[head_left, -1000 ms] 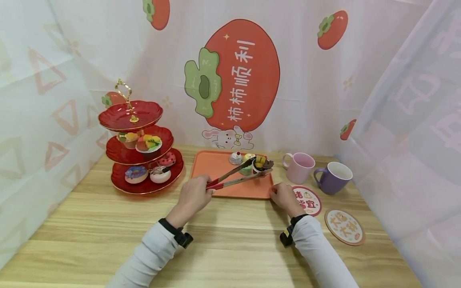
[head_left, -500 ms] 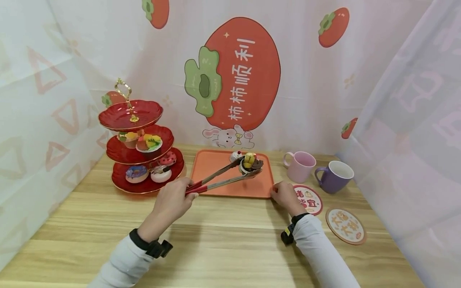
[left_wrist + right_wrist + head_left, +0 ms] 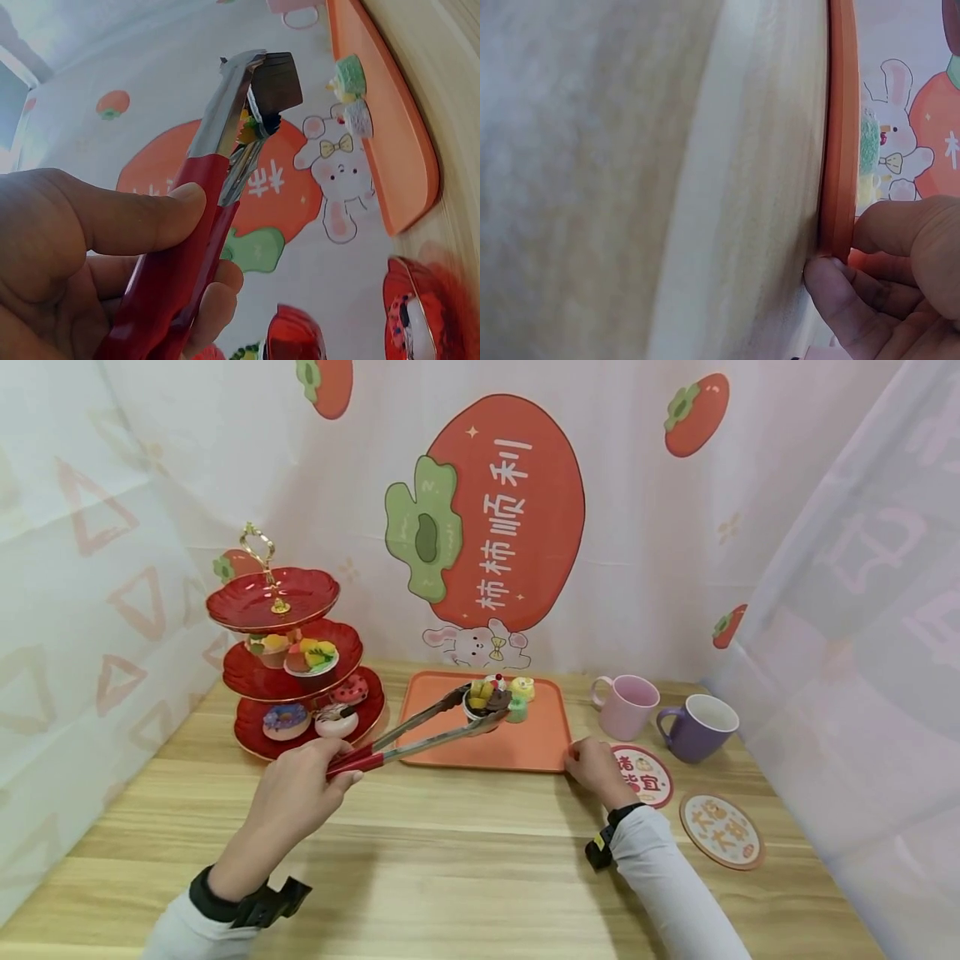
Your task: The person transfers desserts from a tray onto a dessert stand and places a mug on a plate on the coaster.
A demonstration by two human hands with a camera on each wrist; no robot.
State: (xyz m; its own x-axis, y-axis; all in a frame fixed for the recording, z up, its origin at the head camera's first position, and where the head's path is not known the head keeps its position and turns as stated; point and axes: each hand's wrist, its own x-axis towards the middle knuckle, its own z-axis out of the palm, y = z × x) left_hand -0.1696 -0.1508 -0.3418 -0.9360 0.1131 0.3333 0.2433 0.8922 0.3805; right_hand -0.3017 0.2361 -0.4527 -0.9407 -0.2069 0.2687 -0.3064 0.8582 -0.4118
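My left hand (image 3: 300, 785) grips the red handles of metal tongs (image 3: 420, 731). Between the tong tips a cupcake (image 3: 480, 703) with yellow and brown topping is held above the orange tray (image 3: 435, 752); its dark cup shows in the left wrist view. On the tray sit a green cake (image 3: 517, 710), a yellow-topped cake (image 3: 522, 687) and a white one with a red cherry, partly behind the held cupcake. With thumb and fingers, my right hand (image 3: 597, 772) pinches the tray's near right corner, as the tray rim (image 3: 840, 150) in the right wrist view shows.
A red three-tier stand (image 3: 273, 597) is on the left, with cupcakes on the middle tier and doughnuts (image 3: 287, 722) on the lowest. To the right are a pink mug (image 3: 628, 706), a purple mug (image 3: 697, 728) and two round coasters (image 3: 722, 831). A printed cloth hangs behind.
My left hand has moved left and toward me, carrying the cupcake in the tongs leftward over the tray. The green and yellow cakes now show more fully. My right hand stays at the corner.
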